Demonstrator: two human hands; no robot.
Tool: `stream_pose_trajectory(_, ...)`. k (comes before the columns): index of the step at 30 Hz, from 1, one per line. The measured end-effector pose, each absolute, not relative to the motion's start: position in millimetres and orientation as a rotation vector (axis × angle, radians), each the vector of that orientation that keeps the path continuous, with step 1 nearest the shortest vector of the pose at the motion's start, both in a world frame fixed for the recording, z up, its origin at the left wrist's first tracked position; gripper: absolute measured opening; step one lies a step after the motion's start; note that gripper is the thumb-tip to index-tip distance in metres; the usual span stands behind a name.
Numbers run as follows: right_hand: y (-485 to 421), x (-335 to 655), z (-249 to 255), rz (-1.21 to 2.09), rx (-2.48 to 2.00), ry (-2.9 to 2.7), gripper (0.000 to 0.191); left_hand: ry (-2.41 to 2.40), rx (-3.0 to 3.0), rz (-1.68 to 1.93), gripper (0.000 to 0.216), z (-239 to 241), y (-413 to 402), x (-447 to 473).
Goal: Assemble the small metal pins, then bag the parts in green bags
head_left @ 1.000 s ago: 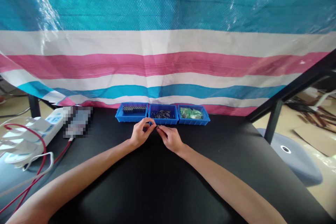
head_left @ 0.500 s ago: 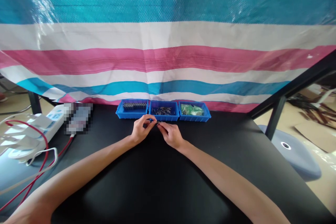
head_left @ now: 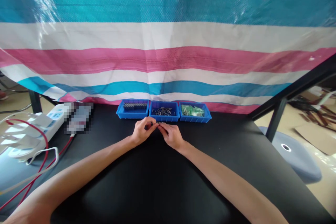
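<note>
Black table [head_left: 223, 150], small part [head_left: 158, 123] between pinching fingers [head_left: 151, 130] of left hand [head_left: 141, 131] and right hand [head_left: 173, 135]

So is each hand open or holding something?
Left hand: closed, pinching a small part, too tiny to identify.
Right hand: closed, pinching too; same part or another, unclear.

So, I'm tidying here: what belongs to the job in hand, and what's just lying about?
Likely the job's:
small dark part, pinched by left hand and right hand
left blue bin
middle blue bin
right blue bin

Probably just lying about:
power strip
grey stool
cardboard
</note>
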State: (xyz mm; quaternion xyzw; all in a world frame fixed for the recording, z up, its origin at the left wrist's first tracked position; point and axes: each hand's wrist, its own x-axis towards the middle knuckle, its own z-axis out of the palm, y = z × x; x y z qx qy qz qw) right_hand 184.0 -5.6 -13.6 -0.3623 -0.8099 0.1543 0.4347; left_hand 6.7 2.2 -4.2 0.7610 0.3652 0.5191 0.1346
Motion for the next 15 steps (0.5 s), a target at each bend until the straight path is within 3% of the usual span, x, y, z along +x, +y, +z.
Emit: stream_pose_trajectory(15,-6.4,184.0,-9.9,0.366,-0.940,-2.011,0.019,0.984,2.097,1.559,0.010,0.8,0.3,2.6)
